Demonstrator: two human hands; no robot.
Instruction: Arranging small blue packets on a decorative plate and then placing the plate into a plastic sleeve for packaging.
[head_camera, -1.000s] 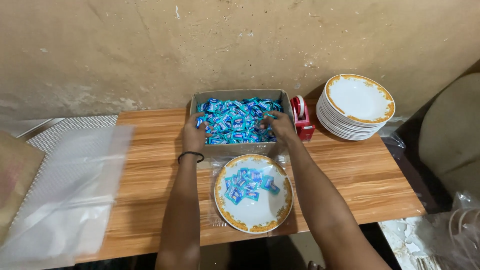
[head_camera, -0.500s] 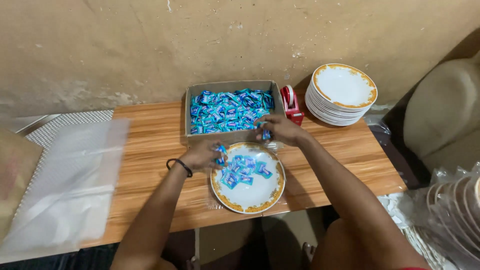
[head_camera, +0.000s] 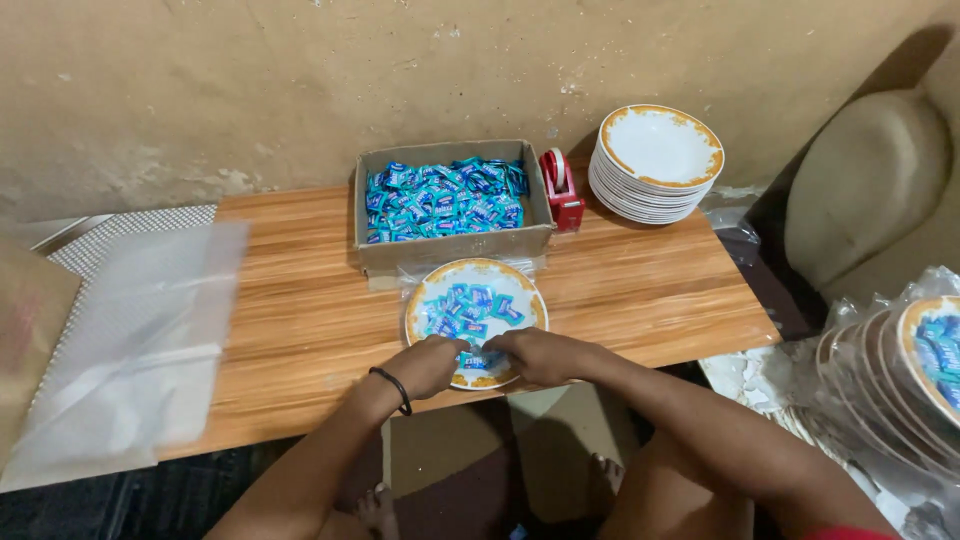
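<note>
Wooden table (head_camera: 300, 300), long, set against a tan wall; clear plastic sheets (head_camera: 120, 340) lying over its left end; cardboard box (head_camera: 452, 245) at the back edge, filled with blue-wrapped sweets (head_camera: 445, 198); stack of white gold-rimmed plates (head_camera: 655, 165) at the right rear; single gold-rimmed plate (head_camera: 425, 300) just in front of the box, bearing a scatter of blue sweets (head_camera: 470, 305); red tape dispenser (head_camera: 560, 190) between box and stack; left hand (head_camera: 432, 365), black band on its wrist, and right hand (head_camera: 535, 355), both curled narrow at the plate's near rim, fingertips meeting over the sweets there; whether either grips anything cannot be told
</note>
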